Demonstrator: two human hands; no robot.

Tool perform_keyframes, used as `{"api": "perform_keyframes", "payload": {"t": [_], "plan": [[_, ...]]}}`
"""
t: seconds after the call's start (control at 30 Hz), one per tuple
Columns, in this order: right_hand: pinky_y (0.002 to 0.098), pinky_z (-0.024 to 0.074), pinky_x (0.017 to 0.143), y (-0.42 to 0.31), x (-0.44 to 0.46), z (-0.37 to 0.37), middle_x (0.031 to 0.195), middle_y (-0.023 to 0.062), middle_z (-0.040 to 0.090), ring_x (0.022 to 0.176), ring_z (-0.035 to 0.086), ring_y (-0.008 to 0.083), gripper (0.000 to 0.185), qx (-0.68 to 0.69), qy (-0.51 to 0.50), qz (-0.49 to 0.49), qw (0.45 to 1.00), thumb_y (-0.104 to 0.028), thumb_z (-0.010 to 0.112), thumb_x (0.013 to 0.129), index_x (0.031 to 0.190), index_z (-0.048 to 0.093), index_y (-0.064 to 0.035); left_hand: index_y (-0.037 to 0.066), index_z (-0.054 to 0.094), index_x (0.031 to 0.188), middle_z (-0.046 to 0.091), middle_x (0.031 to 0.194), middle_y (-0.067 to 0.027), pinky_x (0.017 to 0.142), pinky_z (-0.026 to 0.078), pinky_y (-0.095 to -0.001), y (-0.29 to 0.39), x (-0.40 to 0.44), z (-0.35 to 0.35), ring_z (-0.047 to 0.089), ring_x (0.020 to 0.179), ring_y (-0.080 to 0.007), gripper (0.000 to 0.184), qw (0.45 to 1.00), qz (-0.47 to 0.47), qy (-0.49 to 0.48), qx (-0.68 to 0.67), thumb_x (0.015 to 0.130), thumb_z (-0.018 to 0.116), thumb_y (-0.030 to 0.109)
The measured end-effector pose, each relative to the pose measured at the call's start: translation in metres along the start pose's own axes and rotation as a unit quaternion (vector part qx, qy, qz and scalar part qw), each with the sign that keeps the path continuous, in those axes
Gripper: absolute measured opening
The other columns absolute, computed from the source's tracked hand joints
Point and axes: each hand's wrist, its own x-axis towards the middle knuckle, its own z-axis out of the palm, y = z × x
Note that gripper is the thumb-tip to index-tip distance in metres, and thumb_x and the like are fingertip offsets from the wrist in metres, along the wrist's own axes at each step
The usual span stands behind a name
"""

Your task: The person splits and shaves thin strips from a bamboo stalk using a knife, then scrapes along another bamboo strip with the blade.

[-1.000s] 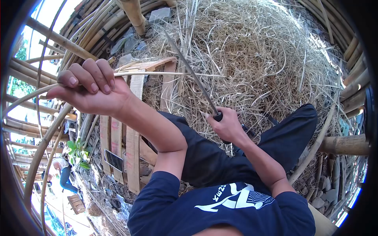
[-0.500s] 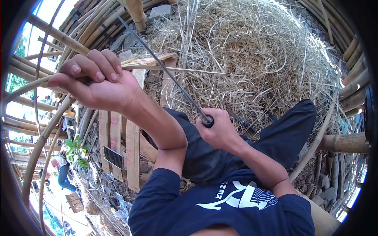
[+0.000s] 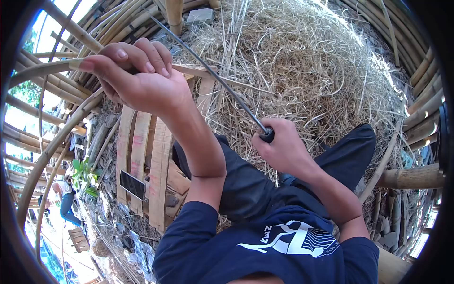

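Note:
My left hand (image 3: pixel 142 83) is raised at the upper left, fingers curled round a long, thin bamboo strip (image 3: pixel 40 71). One end of the strip bends away to the left; the other reaches right over the straw. In front of my lap, my right hand (image 3: pixel 286 146) is closed on the dark handle of a long-bladed knife (image 3: pixel 208 66). Its narrow blade slants up and left, crossing the strip in view; I cannot tell whether they touch.
Dry straw shavings (image 3: pixel 307 61) cover the ground ahead. On the left, a wooden slatted pallet (image 3: pixel 161 175) bears a phone (image 3: pixel 132 185). Bamboo poles (image 3: pixel 411 176) form walls around me. Another person (image 3: pixel 68 208) is bent over at the far left.
My left hand has moved up and to the right with the bamboo strip. The right hand has shifted right and slightly up, carrying the knife. The whole view has moved a little.

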Motion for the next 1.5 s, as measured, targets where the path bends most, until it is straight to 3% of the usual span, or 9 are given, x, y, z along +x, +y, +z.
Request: {"api": "perform_keyframes", "payload": {"t": [0.3, 0.37, 0.5, 0.7, 0.77, 1.03, 1.27, 1.43, 1.5], "plan": [[0.0350, 0.0407, 0.048, -0.037, -0.006, -0.018, 0.050, 0.0107, 0.050, 0.048, 0.049, 0.0123, 0.022, 0.045, -0.004, 0.009, 0.999, -0.012, 0.060, 0.076, 0.068, 0.055, 0.0075, 0.015, 0.047, 0.068, 0.028, 0.043, 0.0059, 0.032, 0.020, -0.0220, -0.002, -0.002, 0.007, 0.026, 0.031, -0.0056, 0.049, 1.000, 0.005, 0.000, -0.027, 0.097, 0.038, 0.052], [0.0357, 0.0413, 0.049, -0.017, -0.003, -0.016, 0.052, 0.0125, 0.052, 0.049, 0.052, 0.0155, 0.023, 0.015, -0.086, 0.100, 0.991, -0.013, 0.061, 0.075, 0.068, 0.056, 0.0078, 0.014, 0.047, 0.068, 0.029, 0.043, 0.0057, 0.032, 0.020, -0.0219, -0.001, -0.002, 0.008, 0.026, 0.031, -0.0056, 0.049, 0.999, -0.002, 0.024, -0.033, 0.097, 0.038, 0.052], [0.0373, 0.0412, 0.051, -0.032, 0.000, -0.023, 0.054, 0.0161, 0.052, 0.048, 0.047, 0.0214, 0.024, -0.022, -0.042, 0.034, 0.998, -0.014, 0.061, 0.074, 0.068, 0.055, 0.0085, 0.013, 0.047, 0.067, 0.030, 0.042, 0.0056, 0.032, 0.021, -0.0220, -0.005, -0.001, 0.004, 0.027, 0.030, -0.0057, 0.050, 1.000, 0.013, 0.008, -0.015, 0.097, 0.040, 0.052], [0.0360, 0.0408, 0.050, -0.046, 0.001, -0.021, 0.053, 0.0118, 0.050, 0.050, 0.047, 0.0140, 0.023, 0.043, -0.011, 0.021, 0.999, -0.012, 0.061, 0.076, 0.069, 0.055, 0.0088, 0.013, 0.047, 0.067, 0.029, 0.043, 0.0054, 0.032, 0.020, -0.0219, -0.002, -0.003, 0.010, 0.028, 0.030, -0.0053, 0.049, 1.000, 0.016, 0.014, -0.018, 0.097, 0.040, 0.051], [0.0355, 0.0431, 0.052, -0.027, 0.003, -0.017, 0.056, 0.0121, 0.054, 0.050, 0.051, 0.0154, 0.024, 0.007, -0.092, 0.119, 0.989, -0.014, 0.061, 0.076, 0.073, 0.058, 0.0093, 0.013, 0.047, 0.067, 0.029, 0.044, 0.0053, 0.032, 0.020, -0.0218, -0.002, -0.003, 0.009, 0.028, 0.031, -0.0051, 0.049, 0.999, 0.017, 0.020, -0.018, 0.098, 0.040, 0.050], [0.0395, 0.0461, 0.058, -0.057, 0.006, -0.020, 0.062, 0.0208, 0.058, 0.055, 0.058, 0.0288, 0.025, -0.078, -0.052, 0.043, 0.995, -0.015, 0.061, 0.077, 0.076, 0.059, 0.0101, 0.013, 0.046, 0.065, 0.029, 0.042, 0.0058, 0.030, 0.020, -0.0221, -0.002, -0.004, 0.009, 0.027, 0.030, -0.0043, 0.051, 0.999, 0.025, 0.027, -0.006, 0.097, 0.039, 0.052], [0.0399, 0.0460, 0.057, -0.004, 0.012, -0.015, 0.061, 0.0210, 0.058, 0.054, 0.057, 0.0294, 0.024, -0.086, -0.036, 0.044, 0.995, -0.014, 0.061, 0.077, 0.072, 0.058, 0.0087, 0.014, 0.046, 0.064, 0.029, 0.042, 0.0061, 0.030, 0.020, -0.0212, -0.004, -0.002, 0.006, 0.026, 0.030, -0.0045, 0.050, 0.999, 0.035, 0.010, -0.011, 0.099, 0.036, 0.049], [0.0401, 0.0471, 0.058, -0.042, 0.009, -0.016, 0.061, 0.0224, 0.058, 0.055, 0.058, 0.0312, 0.023, -0.094, -0.045, 0.055, 0.993, -0.013, 0.060, 0.077, 0.075, 0.059, 0.0089, 0.016, 0.045, 0.064, 0.029, 0.042, 0.0062, 0.031, 0.020, -0.0222, -0.005, 0.001, 0.005, 0.025, 0.030, -0.0048, 0.049, 0.999, 0.031, 0.008, 0.009, 0.100, 0.035, 0.048], [0.0399, 0.0479, 0.058, -0.048, 0.007, -0.014, 0.062, 0.0233, 0.059, 0.055, 0.058, 0.0318, 0.023, -0.051, -0.025, -0.003, 0.998, -0.013, 0.060, 0.078, 0.076, 0.059, 0.0093, 0.016, 0.043, 0.064, 0.029, 0.041, 0.0060, 0.032, 0.020, -0.0229, -0.002, -0.001, 0.007, 0.023, 0.031, -0.0054, 0.049, 1.000, 0.008, 0.011, 0.009, 0.100, 0.033, 0.048]]}}
